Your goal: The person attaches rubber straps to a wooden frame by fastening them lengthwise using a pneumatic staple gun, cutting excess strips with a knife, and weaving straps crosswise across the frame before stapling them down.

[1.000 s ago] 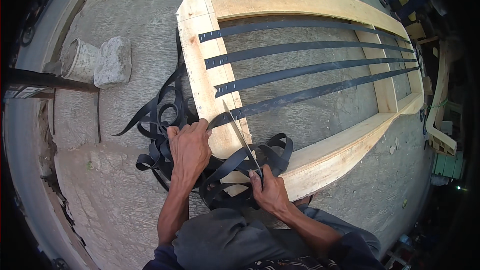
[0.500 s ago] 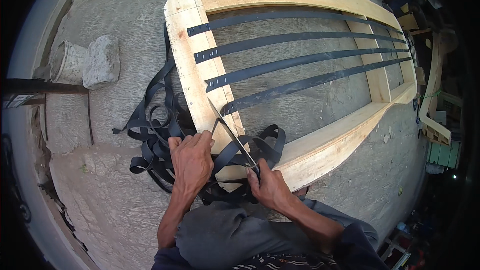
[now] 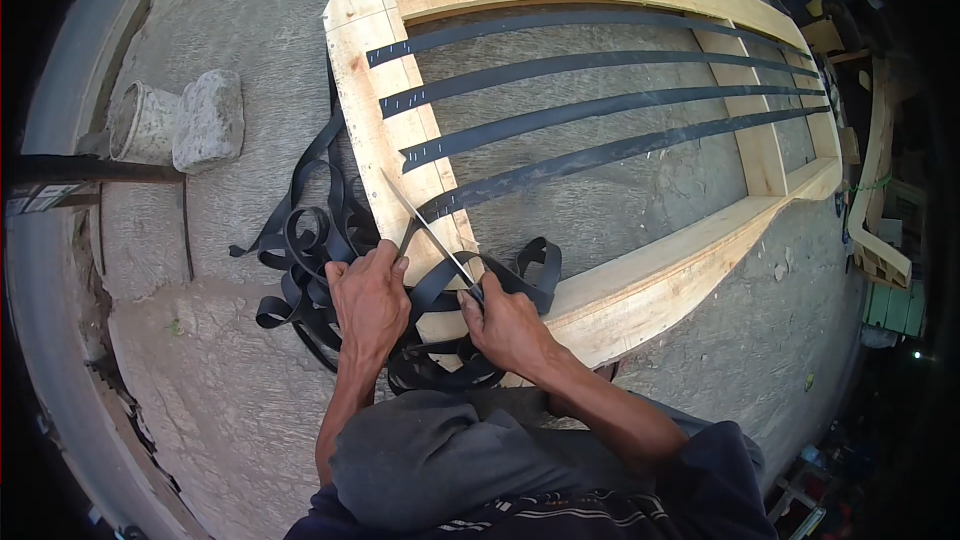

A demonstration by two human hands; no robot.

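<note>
My left hand (image 3: 365,300) grips a loose length of black strap (image 3: 410,235) leading from the lowest stapled band (image 3: 560,165). My right hand (image 3: 505,330) is closed on the dark handle of a long-bladed knife (image 3: 445,245), whose blade lies diagonally across that strap, over the left board of a pale wooden frame (image 3: 355,25). Several black bands stretch across the frame, their left ends stapled to the board. A tangled heap of black strapping (image 3: 300,275) lies beside the board and under my hands, partly hidden by them.
A dirty white bucket (image 3: 140,120) and a rough pale block (image 3: 208,120) stand on the concrete at left, beside a dark bar (image 3: 95,172). A road edge runs at far left. Curved wooden pieces (image 3: 880,240) and dark clutter line the right.
My right hand and the knife have moved forward and leftward across the strap. The strap at my left hand has bent more steeply downward. The whole view has shifted slightly.
</note>
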